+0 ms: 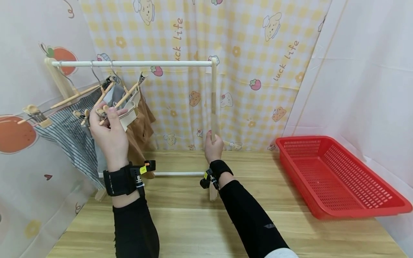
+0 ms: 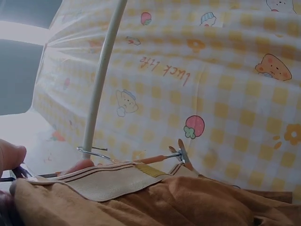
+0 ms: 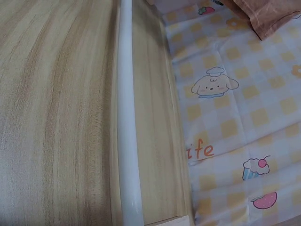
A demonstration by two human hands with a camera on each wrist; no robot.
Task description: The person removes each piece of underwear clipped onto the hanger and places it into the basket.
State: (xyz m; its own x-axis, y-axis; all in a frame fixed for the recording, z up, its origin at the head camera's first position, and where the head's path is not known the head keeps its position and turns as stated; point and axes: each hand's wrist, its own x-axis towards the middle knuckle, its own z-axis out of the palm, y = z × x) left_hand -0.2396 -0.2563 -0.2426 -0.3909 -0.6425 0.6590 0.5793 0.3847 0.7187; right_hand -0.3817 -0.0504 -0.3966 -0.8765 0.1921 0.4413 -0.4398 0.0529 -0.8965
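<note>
My left hand pinches the near clip of a wooden clip hanger with its thumb and fingers. From this hanger hangs a brown garment with a cream elastic waistband. The hanger's hook goes over the white top rail of a small clothes rack. To its left, a grey garment and striped trousers hang on two more clip hangers. My right hand grips the rack's right wooden upright low down; the right wrist view does not show that hand.
A red plastic basket stands on the wooden table at the right. The rack's white lower bar runs close above the tabletop. Behind the rack hangs a yellow checked curtain, with white sheets at both sides.
</note>
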